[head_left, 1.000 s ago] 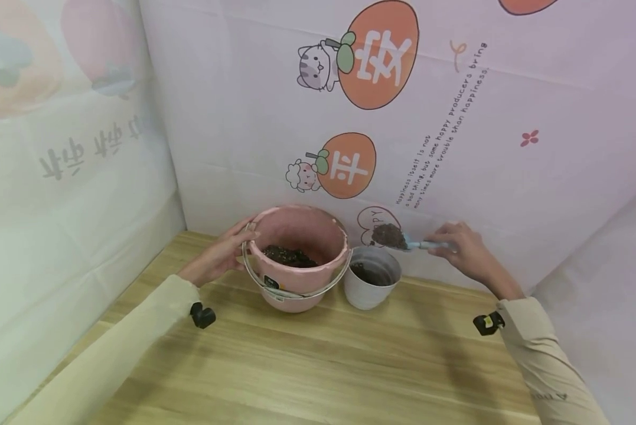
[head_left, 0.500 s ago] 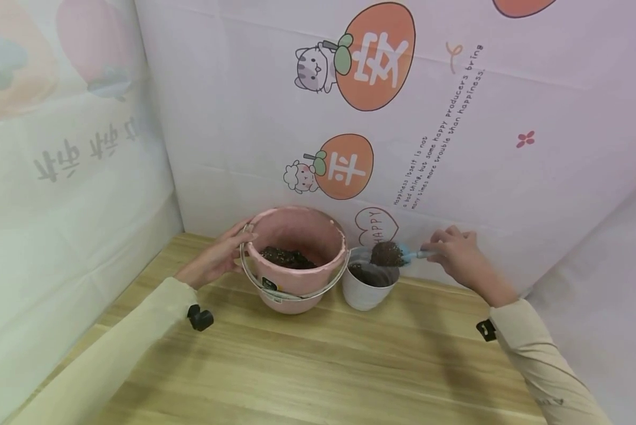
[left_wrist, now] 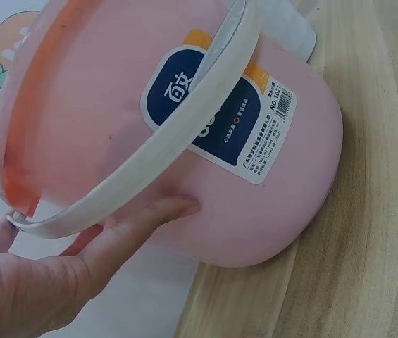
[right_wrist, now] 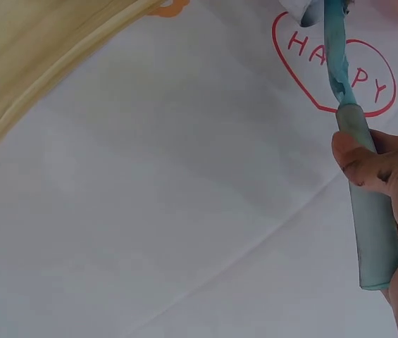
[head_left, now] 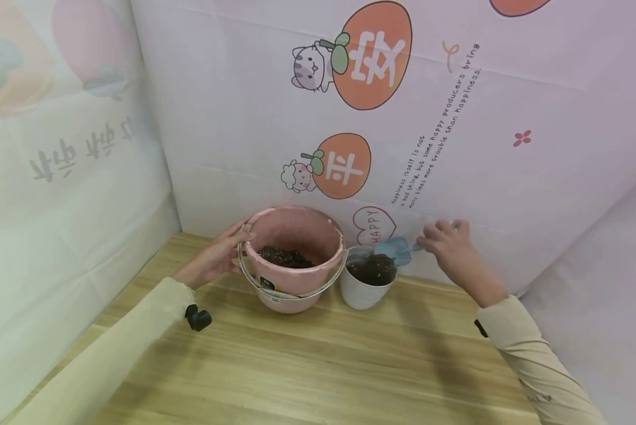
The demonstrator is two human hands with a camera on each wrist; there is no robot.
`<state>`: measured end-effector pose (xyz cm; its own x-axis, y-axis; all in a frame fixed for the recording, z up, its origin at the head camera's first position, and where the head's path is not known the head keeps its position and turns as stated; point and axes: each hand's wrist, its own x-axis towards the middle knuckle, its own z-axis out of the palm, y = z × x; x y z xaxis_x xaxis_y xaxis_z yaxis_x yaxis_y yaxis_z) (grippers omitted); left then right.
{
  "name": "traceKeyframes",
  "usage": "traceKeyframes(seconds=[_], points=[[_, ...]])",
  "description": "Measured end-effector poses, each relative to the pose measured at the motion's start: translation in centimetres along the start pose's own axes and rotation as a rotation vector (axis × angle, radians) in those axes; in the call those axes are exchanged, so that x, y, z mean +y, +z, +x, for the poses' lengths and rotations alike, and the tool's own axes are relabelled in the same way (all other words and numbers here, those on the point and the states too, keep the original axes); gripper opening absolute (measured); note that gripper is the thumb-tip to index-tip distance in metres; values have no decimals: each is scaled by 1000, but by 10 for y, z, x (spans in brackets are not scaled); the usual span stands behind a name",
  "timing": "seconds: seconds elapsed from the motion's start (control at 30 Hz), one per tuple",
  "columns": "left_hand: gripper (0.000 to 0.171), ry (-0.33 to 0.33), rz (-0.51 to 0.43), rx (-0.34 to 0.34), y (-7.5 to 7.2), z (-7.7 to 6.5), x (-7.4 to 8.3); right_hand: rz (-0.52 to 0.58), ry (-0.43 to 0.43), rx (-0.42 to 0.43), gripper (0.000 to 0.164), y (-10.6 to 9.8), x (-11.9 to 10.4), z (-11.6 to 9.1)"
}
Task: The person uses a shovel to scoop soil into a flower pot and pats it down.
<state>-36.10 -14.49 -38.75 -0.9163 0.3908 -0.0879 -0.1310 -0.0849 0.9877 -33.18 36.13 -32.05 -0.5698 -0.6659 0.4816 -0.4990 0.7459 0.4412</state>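
In the head view my left hand (head_left: 215, 258) holds the side of a pink bucket (head_left: 296, 282) near its rim. Dark soil (head_left: 284, 257) lies at the bottom of the bucket. The left wrist view has the thumb against the outer wall, below the white bail handle (left_wrist: 158, 146). My right hand (head_left: 447, 245) grips a light blue trowel (head_left: 397, 249) by its handle, which shows as a grey-green tube (right_wrist: 373, 229) in the right wrist view. The trowel's blade tilts over a white plant pot (head_left: 364, 295), with dark soil (head_left: 373, 270) inside the pot under it.
Bucket and pot stand side by side on a wooden table (head_left: 296, 366), near its back edge. A white printed cloth (head_left: 232, 118) hangs right behind them, and another cloth (head_left: 84, 236) closes the left side.
The trowel has come down over the pot and tipped. The soil heaped on its blade has dropped into the pot, where the soil now stands higher. My left hand stays on the bucket.
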Motion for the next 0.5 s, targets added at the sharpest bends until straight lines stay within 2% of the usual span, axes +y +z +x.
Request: traceKeyframes(seconds=[0.13, 0.3, 0.5], points=[[74, 3, 0, 0, -1, 0, 0, -33, -11, 16, 28, -2, -3, 3], [73, 5, 11, -7, -2, 0, -1, -55, -3, -14, 34, -6, -8, 6], [74, 7, 17, -14, -2, -1, -1, -83, 22, -12, 32, -5, -11, 9]])
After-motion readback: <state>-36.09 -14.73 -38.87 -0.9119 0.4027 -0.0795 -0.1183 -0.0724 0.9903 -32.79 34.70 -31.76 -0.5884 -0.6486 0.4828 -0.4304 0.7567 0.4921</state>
